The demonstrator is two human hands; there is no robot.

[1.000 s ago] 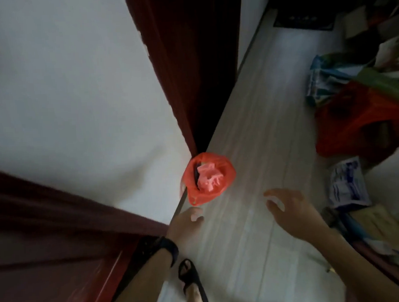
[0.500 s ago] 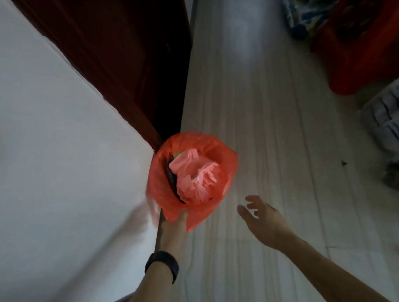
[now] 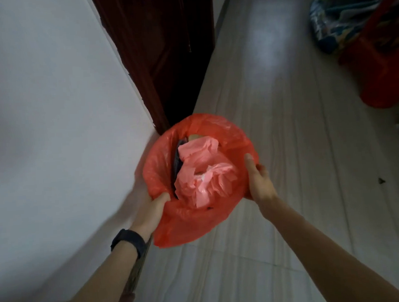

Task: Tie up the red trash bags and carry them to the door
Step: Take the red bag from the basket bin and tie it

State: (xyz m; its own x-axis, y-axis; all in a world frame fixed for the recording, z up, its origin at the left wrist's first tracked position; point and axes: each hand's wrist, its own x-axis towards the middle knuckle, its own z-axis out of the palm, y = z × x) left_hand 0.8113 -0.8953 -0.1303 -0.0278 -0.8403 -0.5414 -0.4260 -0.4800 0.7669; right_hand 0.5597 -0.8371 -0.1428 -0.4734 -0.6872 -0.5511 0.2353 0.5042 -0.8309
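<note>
Red trash bag (image 3: 186, 224) is sitting open-mouthed at the frame's centre, just at the foot of the corner where the white wall (image 3: 51, 113) is meeting the dark red door frame (image 3: 159, 48); whether it is resting on the floor (image 3: 285, 122) or being lifted, I cannot tell. Crumpled pink plastic (image 3: 202, 174) and something dark are showing inside the mouth.

Both forearms are reaching in from six o'clock. The left hand (image 3: 150, 209), wearing a black wristband (image 3: 128, 240), is gripping the bag's rim at eight o'clock, its thumb hooking over the edge into the mouth and its fingers hiding under the plastic. The right hand (image 3: 260, 182) is grasping the rim at three o'clock, thumb lying up along the plastic and fingers curling round the outside.

The wall is crowding the bag closely from nine o'clock, and the door frame is standing right behind it at eleven. Bare pale floor is stretching away from twelve round to four o'clock. A red container (image 3: 387, 69) and a blue patterned bag (image 3: 331, 26) are lying well apart at two o'clock.
</note>
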